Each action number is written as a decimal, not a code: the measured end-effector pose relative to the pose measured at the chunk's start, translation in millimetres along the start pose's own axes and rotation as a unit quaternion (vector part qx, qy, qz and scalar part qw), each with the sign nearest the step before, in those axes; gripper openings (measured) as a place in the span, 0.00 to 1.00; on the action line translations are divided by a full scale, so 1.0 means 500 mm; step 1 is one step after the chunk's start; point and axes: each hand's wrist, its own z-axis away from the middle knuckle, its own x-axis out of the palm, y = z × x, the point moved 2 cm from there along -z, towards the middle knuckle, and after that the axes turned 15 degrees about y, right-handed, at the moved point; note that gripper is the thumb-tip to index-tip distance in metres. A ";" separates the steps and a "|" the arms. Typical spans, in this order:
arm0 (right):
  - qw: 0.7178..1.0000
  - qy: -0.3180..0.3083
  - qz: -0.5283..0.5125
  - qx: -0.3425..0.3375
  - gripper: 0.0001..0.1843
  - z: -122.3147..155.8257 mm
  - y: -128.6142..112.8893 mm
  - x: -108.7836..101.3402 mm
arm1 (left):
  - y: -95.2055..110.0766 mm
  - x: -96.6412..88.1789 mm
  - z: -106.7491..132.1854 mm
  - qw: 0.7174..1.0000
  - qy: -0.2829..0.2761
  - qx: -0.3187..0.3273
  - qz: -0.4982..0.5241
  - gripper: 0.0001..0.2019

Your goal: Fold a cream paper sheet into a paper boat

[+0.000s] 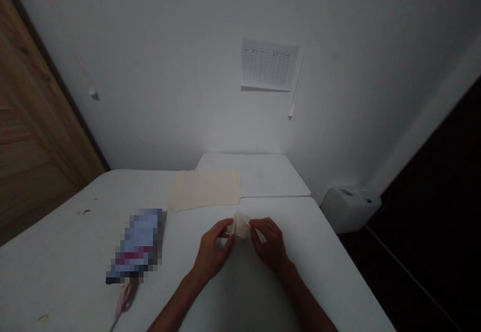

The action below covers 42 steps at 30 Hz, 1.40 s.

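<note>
"Where do we have the folded paper (241, 225)?"

"Between our hands: the left hand (212, 249) and right hand (270, 244) both pinch it, its long side running across."

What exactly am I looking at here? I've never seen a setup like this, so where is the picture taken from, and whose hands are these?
There is no machine here, just a person working with bare hands. The single picture comes from a camera worn on that person's head, looking forward and down, so these are the wearer's own hands. The left hand and right hand together hold a small folded piece of cream paper from either side. On the white table lie a flat cream sheet and, left of the hands, a pixelated packet, too blurred to identify. A printed chart hangs on the wall ahead.
</note>
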 end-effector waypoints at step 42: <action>0.981 -0.034 0.056 0.182 0.12 0.021 0.071 0.008 | -0.062 0.003 -0.001 0.994 -0.096 -0.008 -0.043 0.28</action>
